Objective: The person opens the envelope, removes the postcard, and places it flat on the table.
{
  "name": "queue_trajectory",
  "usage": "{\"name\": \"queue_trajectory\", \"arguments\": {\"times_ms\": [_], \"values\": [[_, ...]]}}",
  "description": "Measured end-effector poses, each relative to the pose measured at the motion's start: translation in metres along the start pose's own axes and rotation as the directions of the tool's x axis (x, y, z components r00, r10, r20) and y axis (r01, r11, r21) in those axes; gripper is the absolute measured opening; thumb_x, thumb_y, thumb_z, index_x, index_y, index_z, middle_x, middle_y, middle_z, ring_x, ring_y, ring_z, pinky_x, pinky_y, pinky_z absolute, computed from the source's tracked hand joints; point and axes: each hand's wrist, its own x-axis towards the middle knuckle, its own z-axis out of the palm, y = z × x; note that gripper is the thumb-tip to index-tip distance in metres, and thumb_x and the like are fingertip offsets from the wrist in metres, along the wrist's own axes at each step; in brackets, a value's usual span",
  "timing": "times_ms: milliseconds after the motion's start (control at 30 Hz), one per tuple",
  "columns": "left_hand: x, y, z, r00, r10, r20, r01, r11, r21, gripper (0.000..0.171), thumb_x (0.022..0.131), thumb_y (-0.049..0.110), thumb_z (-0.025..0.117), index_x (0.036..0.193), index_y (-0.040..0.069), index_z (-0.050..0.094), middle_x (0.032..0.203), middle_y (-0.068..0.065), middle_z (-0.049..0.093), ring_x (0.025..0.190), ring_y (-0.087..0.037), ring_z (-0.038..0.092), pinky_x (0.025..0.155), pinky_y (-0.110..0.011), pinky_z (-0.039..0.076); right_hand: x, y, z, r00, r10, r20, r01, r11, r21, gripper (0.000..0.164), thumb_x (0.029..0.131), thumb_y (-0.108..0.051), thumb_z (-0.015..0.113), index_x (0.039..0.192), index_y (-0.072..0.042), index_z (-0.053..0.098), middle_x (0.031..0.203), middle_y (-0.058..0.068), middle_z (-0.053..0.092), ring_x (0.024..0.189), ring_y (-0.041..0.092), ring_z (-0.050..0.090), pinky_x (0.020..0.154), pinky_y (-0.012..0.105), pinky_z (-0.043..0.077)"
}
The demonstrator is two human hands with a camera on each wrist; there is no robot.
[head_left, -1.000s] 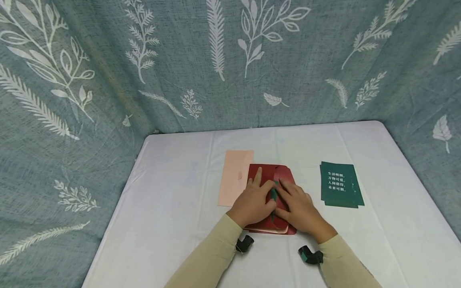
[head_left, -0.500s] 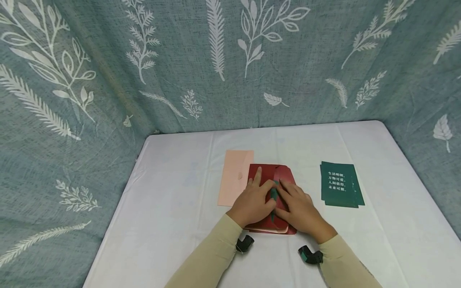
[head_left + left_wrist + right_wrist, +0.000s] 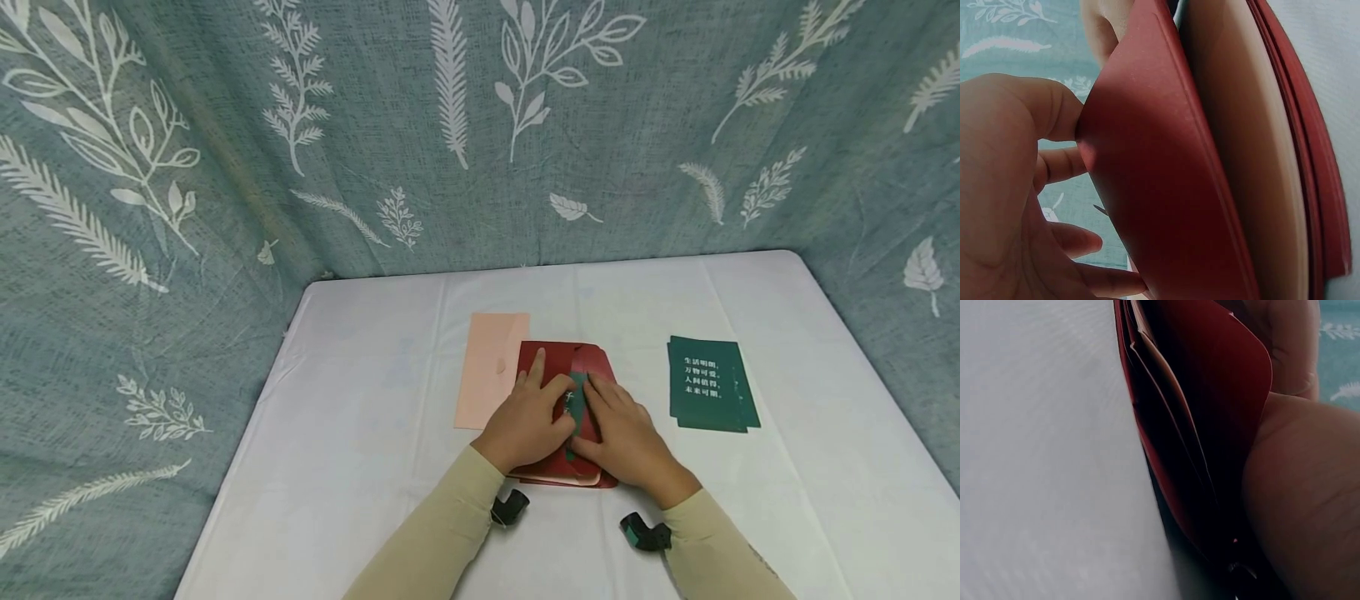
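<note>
In the head view a red envelope (image 3: 551,357) lies on the table, its rounded flap (image 3: 600,362) folded out to the right. A green card (image 3: 576,398) with white characters shows partly at its mouth. My left hand (image 3: 521,425) lies over the left half, thumb and index finger pinching the edge of the front panel, another finger straight. In the left wrist view that panel (image 3: 1147,125) bows up from a pinkish layer (image 3: 1247,125) below. My right hand (image 3: 626,433) rests on the flap side, thumb and fingertips extended to the card's edge. Its palm side is hidden.
A pale pink envelope (image 3: 487,367) lies flat at the left, partly under the red one. Several green cards (image 3: 703,404) with white writing are stacked at the right. A white cloth (image 3: 360,400) covers the table, and a leaf-patterned curtain (image 3: 480,217) hangs behind.
More of the green card shows between my hands, with white characters coming into sight, and my right fingertips have shifted slightly. My left hand keeps its place.
</note>
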Motion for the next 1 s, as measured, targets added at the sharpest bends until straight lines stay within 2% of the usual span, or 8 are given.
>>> {"name": "queue_trajectory", "arguments": {"times_ms": [367, 567, 767, 1000], "values": [[0.0, 0.001, -0.001, 1.0, 0.007, 0.0, -0.007, 1.0, 0.025, 0.046, 0.098, 0.023, 0.058, 0.143, 0.021, 0.064, 0.175, -0.027, 0.021, 0.149, -0.057, 0.038, 0.117, -0.059, 0.04, -0.003, 0.007, -0.007, 1.0, 0.022, 0.0, -0.022, 1.0, 0.013, 0.093, 0.097, -0.041, 0.082, 0.162, 0.01, 0.039, 0.172, 0.026, 0.03, 0.157, 0.046, 0.026, 0.117, 0.075, 0.028], [-0.001, 0.001, 0.0, 1.0, 0.0, -0.005, 0.0, 0.999, 0.032, 0.048, 0.097, 0.024, 0.059, 0.145, 0.022, 0.064, 0.175, -0.027, 0.023, 0.147, -0.06, 0.04, 0.113, -0.06, 0.044, -0.004, 0.01, -0.013, 0.999, 0.044, 0.017, -0.044, 0.998, 0.046, 0.094, 0.1, -0.044, 0.079, 0.165, 0.008, 0.035, 0.175, 0.026, 0.024, 0.158, 0.047, 0.022, 0.118, 0.076, 0.025], [-0.001, 0.0, 0.001, 1.0, -0.001, 0.0, 0.001, 1.0, 0.03, 0.047, 0.098, 0.027, 0.058, 0.144, 0.022, 0.064, 0.175, -0.026, 0.023, 0.148, -0.059, 0.038, 0.115, -0.061, 0.042, -0.005, 0.013, -0.016, 0.999, 0.048, 0.013, -0.049, 0.998, 0.051, 0.095, 0.1, -0.045, 0.079, 0.166, 0.006, 0.035, 0.174, 0.027, 0.024, 0.158, 0.048, 0.022, 0.117, 0.076, 0.027], [-0.001, 0.0, 0.002, 1.0, -0.012, -0.005, 0.012, 1.0, 0.023, 0.049, 0.098, 0.027, 0.058, 0.147, 0.023, 0.063, 0.175, -0.026, 0.023, 0.146, -0.063, 0.039, 0.111, -0.064, 0.045, -0.006, 0.017, -0.022, 0.997, 0.065, 0.03, -0.067, 0.995, 0.077, 0.096, 0.099, -0.049, 0.078, 0.167, 0.003, 0.035, 0.174, 0.026, 0.024, 0.158, 0.05, 0.02, 0.113, 0.076, 0.033]]}}
